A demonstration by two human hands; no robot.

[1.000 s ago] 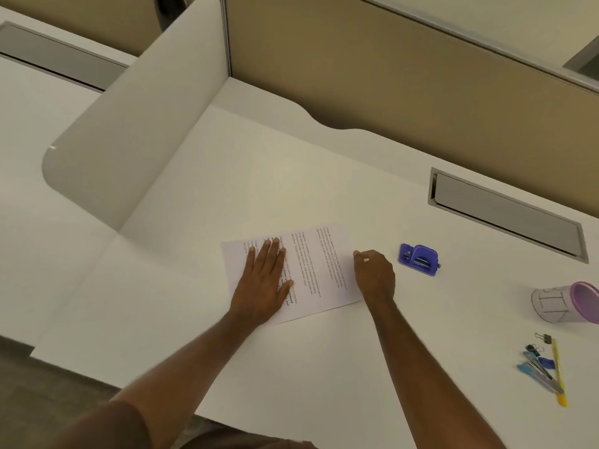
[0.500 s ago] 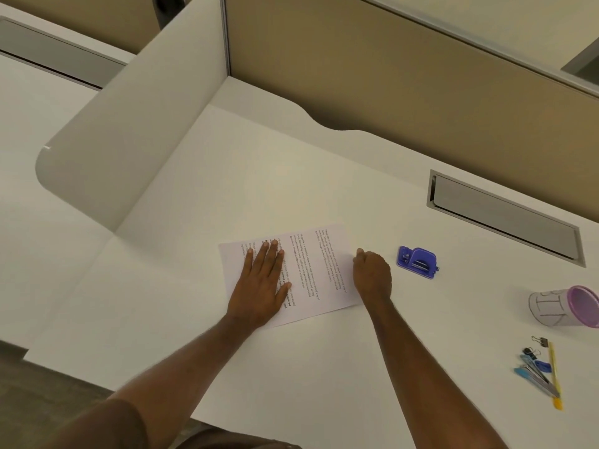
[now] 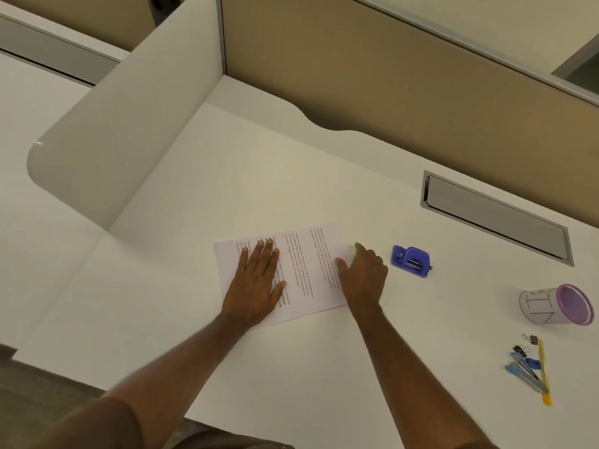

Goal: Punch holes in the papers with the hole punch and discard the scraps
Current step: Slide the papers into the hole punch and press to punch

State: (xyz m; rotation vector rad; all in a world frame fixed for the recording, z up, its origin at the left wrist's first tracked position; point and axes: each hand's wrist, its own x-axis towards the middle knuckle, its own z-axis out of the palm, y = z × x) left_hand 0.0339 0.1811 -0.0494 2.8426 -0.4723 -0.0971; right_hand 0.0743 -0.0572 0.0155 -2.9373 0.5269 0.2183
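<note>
Printed paper (image 3: 308,270) lies flat on the white tabletop (image 3: 291,367), turned at a slant, text lines running away from the viewer. Left hand (image 3: 256,283) rests palm down on the paper's left half, fingers straight and close together; grip wide, holding nothing, only pressing. Right hand (image 3: 364,277) sits on the paper's right edge, fingers loosely bent, thumb pointing onto the sheet; cannot tell whether it pinches the edge or only touches it. Blue hole punch (image 3: 411,258) stands on the tabletop just right of the paper, near the right hand, not touched. Further right of the paper: a cup with a purple rim (image 3: 556,304), lying on its side, mouth to the right. Nearer the viewer than the cup, a small cluster of clips and pens (image 3: 531,367), including a yellow pen.
</note>
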